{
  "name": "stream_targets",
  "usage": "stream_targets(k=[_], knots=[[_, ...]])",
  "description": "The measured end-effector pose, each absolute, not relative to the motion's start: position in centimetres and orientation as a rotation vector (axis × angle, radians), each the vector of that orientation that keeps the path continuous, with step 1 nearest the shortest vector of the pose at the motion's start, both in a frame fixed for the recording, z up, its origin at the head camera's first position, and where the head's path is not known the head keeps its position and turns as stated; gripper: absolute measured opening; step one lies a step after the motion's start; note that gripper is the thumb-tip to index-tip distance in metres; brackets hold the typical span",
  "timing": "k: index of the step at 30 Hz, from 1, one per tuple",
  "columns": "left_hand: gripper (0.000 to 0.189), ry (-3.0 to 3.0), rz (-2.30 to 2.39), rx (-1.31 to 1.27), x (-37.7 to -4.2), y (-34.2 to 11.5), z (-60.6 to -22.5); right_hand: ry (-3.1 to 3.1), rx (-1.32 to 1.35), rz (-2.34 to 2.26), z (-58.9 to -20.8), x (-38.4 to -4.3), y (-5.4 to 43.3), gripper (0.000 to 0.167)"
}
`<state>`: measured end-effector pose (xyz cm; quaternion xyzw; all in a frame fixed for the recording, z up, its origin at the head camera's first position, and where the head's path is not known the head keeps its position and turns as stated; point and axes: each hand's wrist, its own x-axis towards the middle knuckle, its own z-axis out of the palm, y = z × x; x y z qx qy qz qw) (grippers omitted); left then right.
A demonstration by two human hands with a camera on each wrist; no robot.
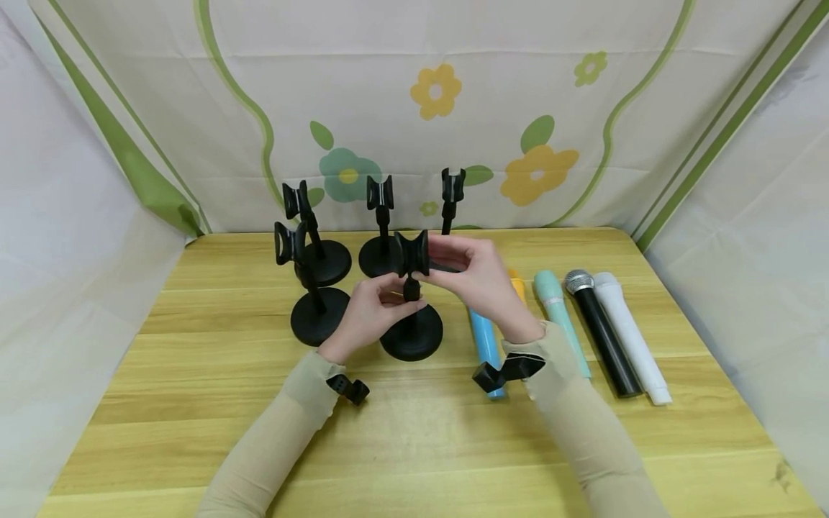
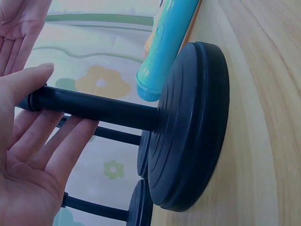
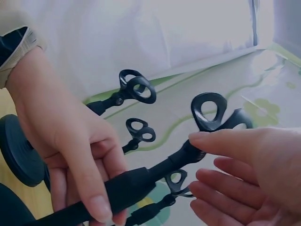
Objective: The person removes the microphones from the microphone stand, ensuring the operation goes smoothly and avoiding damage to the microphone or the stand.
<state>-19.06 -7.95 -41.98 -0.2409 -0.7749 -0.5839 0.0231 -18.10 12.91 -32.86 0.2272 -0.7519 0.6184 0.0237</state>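
A black desktop microphone stand (image 1: 412, 338) with a round base and a clip (image 1: 412, 253) on top stands upright at the middle of the table. My left hand (image 1: 367, 314) holds its stem (image 2: 108, 109), thumb on one side and fingers on the other. At the top, my right hand (image 1: 476, 277) is beside the clip, its thumb touching the joint under it. In the right wrist view, that hand's fingers (image 3: 225, 183) extend loosely behind, away from the thumb. Past the hands are more black stands: two at left (image 1: 317, 316) (image 1: 327, 260), two at back (image 1: 381, 252) (image 1: 451, 191).
To the right lie several microphones: a blue one (image 1: 484, 338) partly under my right wrist, a yellow one (image 1: 517, 284) mostly hidden, a mint one (image 1: 560, 316), a black one (image 1: 605, 342) and a white one (image 1: 633, 338). A flowered curtain (image 1: 388, 86) hangs behind the table.
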Motion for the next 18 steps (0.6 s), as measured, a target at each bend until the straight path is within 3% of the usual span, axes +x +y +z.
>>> stream_targets(k=[18], knots=[[0.025, -2.417, -1.897, -0.701, -19.3, -8.1, -42.0, -2.271, 0.813, 1.771, -33.9, -19.3, 12.1, 0.015]])
